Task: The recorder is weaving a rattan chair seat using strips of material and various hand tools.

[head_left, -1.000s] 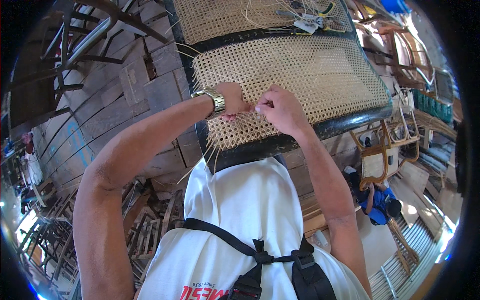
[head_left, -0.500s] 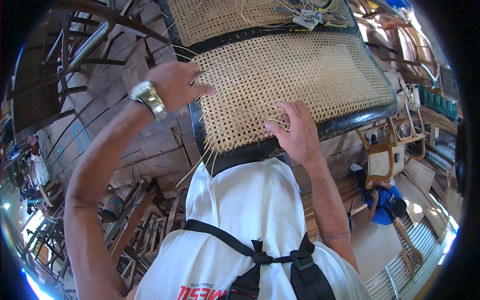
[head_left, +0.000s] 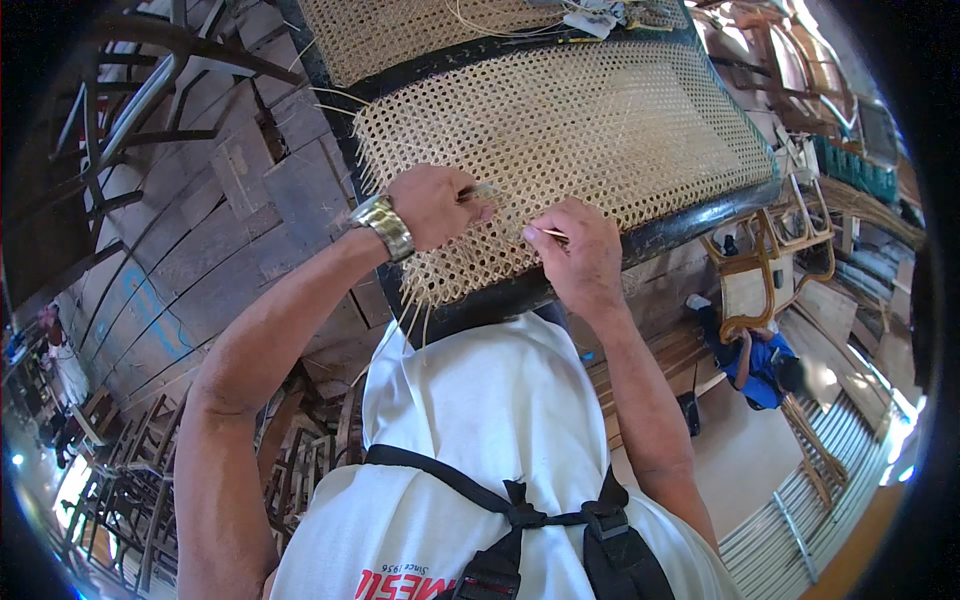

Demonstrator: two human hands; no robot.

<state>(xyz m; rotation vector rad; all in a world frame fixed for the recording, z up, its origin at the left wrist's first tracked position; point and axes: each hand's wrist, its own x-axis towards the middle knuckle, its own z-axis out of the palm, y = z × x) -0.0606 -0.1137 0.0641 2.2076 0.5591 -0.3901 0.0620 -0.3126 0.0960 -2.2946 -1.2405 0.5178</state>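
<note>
I look down from the head camera onto a pale woven cane panel with open honeycomb holes, which is stretched in a black curved wooden chair frame. The panel lies in front of my chest, a little to the upper right, and its loose cane ends hang over the near edge of the frame, just above my white shirt.

My left hand rests on the lower left part of the weave. Its fingers are curled closed around a thin pale cane strand, and the tip of this strand shows between thumb and fingers. On this wrist I wear a silver metal wristwatch.

My right hand lies just beside the left one, also on the weave and close to the near frame edge. The thumb and forefinger pinch a second thin strand end; the other fingers are bent and touch the cane. The two hands are near but do not touch each other.

Under the chair I see a floor of grey wooden planks. To the right, lower down, a person in a blue shirt sits beside a light wooden chair frame.
</note>
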